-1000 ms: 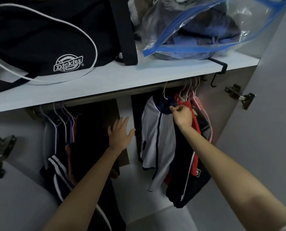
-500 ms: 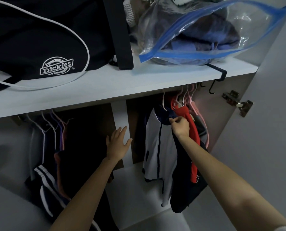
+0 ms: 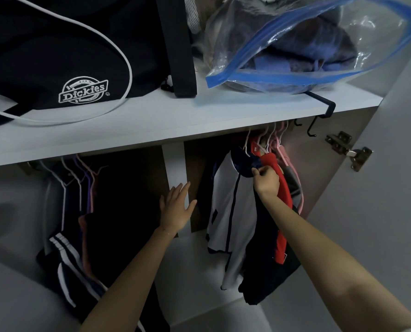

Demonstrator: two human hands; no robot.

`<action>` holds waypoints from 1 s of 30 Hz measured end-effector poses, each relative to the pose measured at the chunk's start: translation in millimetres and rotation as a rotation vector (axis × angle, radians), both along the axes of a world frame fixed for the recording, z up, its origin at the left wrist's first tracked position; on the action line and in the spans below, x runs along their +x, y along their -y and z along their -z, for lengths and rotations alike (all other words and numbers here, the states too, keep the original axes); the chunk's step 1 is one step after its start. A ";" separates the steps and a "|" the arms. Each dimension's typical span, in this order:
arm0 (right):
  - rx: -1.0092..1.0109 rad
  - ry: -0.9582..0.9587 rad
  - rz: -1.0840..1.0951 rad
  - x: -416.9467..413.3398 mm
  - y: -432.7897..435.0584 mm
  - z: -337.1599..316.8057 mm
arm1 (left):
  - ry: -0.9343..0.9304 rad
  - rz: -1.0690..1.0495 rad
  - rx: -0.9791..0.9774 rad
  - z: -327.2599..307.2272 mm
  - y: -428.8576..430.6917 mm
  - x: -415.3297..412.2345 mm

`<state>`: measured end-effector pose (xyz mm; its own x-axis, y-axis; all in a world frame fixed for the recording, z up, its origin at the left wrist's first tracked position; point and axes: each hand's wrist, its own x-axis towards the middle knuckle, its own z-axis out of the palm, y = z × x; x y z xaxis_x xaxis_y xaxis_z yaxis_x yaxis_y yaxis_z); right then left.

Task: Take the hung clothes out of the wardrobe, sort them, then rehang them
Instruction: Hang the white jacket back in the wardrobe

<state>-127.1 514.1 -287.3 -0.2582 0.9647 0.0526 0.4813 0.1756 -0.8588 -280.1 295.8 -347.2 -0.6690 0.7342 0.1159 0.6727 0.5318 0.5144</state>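
**A:** Nearest the camera, the left hand (image 3: 177,208) hangs spread and empty before the white divider (image 3: 175,161); whether it touches the panel cannot be told. And the right hand (image 3: 266,180)?

**B:** Its fingers are curled, pinching the navy collar of the white-and-navy jacket (image 3: 223,200), which hangs just left of that hand. The red top (image 3: 286,195) lies against the hand's right side.

**A:** The risk?

**B:** A pull on cloth alone could slide the jacket off its hanger, or drag the red top along, since the garments hang packed together.

**A:** Above the hand?

**B:** The hanger hooks (image 3: 269,140) crowd under the shelf (image 3: 199,116). Lifting one would likely snag a neighbour. Left of the empty hand, the dark clothes (image 3: 63,255) hang untouched, so most of the task looks undone.

**A:** Farther up?

**B:** A zip bag (image 3: 295,44) sits at the shelf's edge, where a jolt could tip it.
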 end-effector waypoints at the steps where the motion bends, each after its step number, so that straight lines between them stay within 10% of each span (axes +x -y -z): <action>1: 0.009 0.008 -0.013 1.2 1.6 0.2 | 0.002 0.006 -0.004 1.1 -0.3 0.8; 14: 0.169 0.203 -0.201 68.7 51.4 0.2 | -0.019 0.274 -0.006 3.6 -49.4 41.0; 30: 0.292 0.595 0.077 297.2 127.6 11.7 | -0.199 0.718 0.184 -0.1 -90.4 245.8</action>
